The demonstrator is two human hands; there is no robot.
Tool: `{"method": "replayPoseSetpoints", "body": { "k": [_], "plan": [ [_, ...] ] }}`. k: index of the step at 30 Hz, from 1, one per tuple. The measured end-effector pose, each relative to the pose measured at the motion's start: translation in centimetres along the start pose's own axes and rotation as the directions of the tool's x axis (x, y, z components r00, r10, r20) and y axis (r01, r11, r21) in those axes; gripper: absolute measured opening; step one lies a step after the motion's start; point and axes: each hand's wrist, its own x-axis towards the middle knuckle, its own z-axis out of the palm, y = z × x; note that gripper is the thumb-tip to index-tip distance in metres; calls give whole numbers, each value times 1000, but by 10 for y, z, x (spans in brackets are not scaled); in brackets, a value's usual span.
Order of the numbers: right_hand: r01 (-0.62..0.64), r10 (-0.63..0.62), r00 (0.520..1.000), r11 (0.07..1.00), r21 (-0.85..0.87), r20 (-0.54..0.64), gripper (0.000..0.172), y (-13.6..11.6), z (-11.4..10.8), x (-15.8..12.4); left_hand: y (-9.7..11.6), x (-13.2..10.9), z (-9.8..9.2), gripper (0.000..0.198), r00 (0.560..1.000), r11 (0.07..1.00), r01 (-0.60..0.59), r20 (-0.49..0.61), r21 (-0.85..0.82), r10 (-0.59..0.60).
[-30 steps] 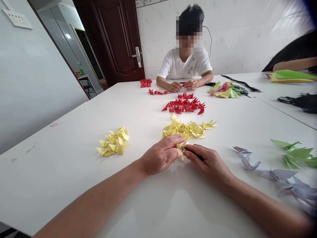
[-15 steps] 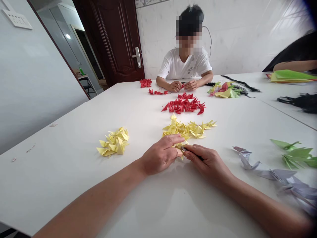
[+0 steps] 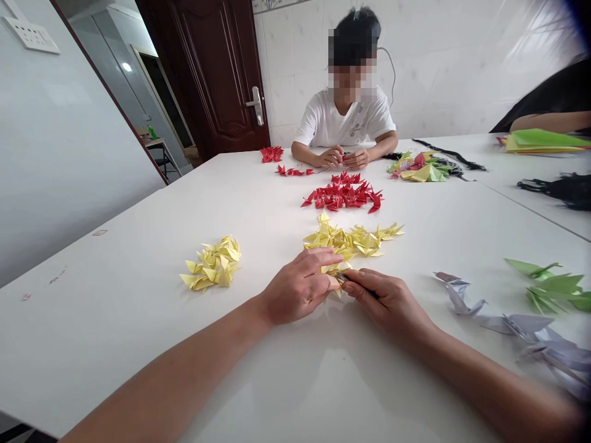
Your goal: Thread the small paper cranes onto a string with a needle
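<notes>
My left hand (image 3: 300, 286) is closed on a yellow paper crane (image 3: 340, 267), mostly covered by the fingers. From the right, my right hand (image 3: 385, 296) pinches a slim dark tool with a metallic tip (image 3: 342, 277), which touches the crane. The tool's kind is hidden in the grip. Just beyond my hands lies a pile of yellow paper cranes (image 3: 355, 239). A smaller heap of yellow cranes (image 3: 213, 264) sits to the left.
Red paper cranes (image 3: 344, 194) lie farther back, before a person in a white shirt (image 3: 344, 126) handling something red. White cranes (image 3: 526, 326) and green cranes (image 3: 556, 286) are at the right. Black cords (image 3: 558, 191) and coloured paper (image 3: 545, 141) lie far right.
My hands stay almost in place, with the left fingers shifting slightly at the crane. Across the table, the person's hands and the red piece have moved a little.
</notes>
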Motion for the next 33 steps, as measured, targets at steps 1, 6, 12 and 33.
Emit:
{"method": "replayPoseSetpoints", "body": {
  "k": [1,6,12,33],
  "plan": [
    [-1,1,1000,1000,0,3,22,0,0,0,0,0,0,7,1000,1000,0,-1,-1,0],
    [-8,8,1000,1000,-7,3,24,1,0,-1,-1,-1,0,6,1000,1000,2,2,-4,-2],
    [-15,15,1000,1000,0,1,25,2,0,-1,-2,-1,1,6,1000,1000,9,-6,-9,-9],
    [82,-79,972,997,-3,223,34,-13,-6,-4,-15,-10,4,13,857,869,486,-144,-93,-494]
  ]
}}
